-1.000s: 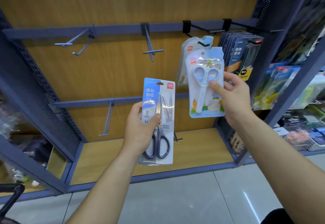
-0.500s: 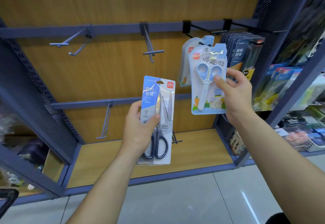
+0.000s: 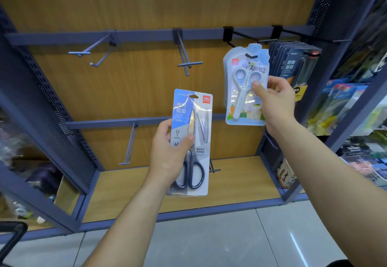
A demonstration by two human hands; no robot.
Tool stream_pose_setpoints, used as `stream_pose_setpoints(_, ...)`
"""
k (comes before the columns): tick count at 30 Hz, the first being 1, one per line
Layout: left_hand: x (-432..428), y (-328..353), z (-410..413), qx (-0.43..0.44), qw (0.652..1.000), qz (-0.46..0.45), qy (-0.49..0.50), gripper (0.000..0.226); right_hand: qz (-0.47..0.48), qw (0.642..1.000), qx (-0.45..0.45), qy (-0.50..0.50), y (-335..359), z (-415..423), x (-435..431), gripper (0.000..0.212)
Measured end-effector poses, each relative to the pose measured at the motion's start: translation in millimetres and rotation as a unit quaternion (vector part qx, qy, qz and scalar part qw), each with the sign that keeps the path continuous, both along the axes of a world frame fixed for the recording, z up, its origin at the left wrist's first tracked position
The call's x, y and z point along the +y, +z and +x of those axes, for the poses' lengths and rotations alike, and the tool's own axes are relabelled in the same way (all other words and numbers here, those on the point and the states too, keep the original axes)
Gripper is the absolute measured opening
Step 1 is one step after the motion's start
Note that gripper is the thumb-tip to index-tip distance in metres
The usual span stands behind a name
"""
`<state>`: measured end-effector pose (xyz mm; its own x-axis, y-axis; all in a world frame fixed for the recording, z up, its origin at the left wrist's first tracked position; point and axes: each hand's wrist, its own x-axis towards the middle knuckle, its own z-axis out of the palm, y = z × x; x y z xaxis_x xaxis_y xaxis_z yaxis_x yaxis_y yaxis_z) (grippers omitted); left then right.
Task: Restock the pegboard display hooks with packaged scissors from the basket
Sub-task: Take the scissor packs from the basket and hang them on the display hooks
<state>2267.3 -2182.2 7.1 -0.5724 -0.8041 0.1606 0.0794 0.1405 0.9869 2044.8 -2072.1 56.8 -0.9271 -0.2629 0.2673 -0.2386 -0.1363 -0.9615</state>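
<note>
You are facing a display bay with a wood-grain back panel (image 3: 146, 5) inside a blue metal frame, with a perforated side panel (image 3: 52, 109) on your left. Pale floor tiles (image 3: 209, 241) run along the bottom, and the bay's wooden bottom shelf (image 3: 240, 183) sits just above them. Two blue rails cross the panel, the upper rail (image 3: 146, 35) and the lower rail (image 3: 109, 123). At the right end of the upper rail hangs a row of dark scissors packs (image 3: 293, 63).

Your left hand (image 3: 167, 160) holds a dark-handled scissors pack (image 3: 194, 120) upright in front of the lower rail, thumb across its face and fingers curled round its left edge. Your right hand (image 3: 276, 101) pinches a pale blue scissors pack (image 3: 243, 90) by its right edge, thumb on the front and fingers behind. That pack is raised over a stack of like packs, its top just under the tip of a black hook (image 3: 240, 36). You cannot tell whether its hang slot is on the hook.

Bare blue hooks stand on the upper rail to the left (image 3: 92, 49) and at the middle (image 3: 186, 57), and another hangs from the lower rail (image 3: 128, 147).
</note>
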Motion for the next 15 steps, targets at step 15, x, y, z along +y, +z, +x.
stream_pose_setpoints(15,3.5,3.2,0.6,0.02,1.0,0.023,-0.004,0.026,0.149,0.954,-0.063,0.254,-48.4,108.7,12.9,0.014)
